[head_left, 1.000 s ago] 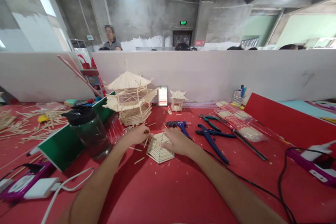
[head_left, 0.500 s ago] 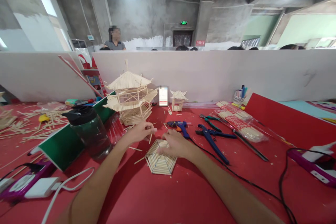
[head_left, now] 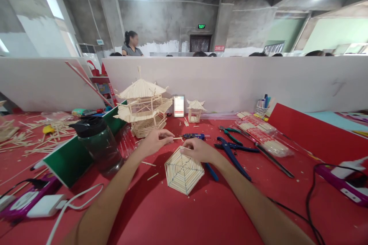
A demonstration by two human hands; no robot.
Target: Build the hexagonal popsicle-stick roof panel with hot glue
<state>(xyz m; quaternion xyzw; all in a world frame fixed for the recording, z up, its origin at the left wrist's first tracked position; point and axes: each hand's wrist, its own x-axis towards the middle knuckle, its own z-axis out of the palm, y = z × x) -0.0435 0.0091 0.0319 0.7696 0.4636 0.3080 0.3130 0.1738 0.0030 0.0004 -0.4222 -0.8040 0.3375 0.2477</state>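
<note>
My L hand half-curled, stick at tips, grip unclear | R hand pinches hex panel rim, prob. steadying it

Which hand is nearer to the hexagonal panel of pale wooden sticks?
Right. The right hand overlaps the far edge of the panel in view; the left hand is off its far left side, with red tabletop showing between.

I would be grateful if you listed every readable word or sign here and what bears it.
"EXIT": green sign; characters above it blurred.
Red wall sign: characters too small to read surely.
Lit screen: blurred.
Stick packets: red print, too small.
Nothing else legible.
</note>
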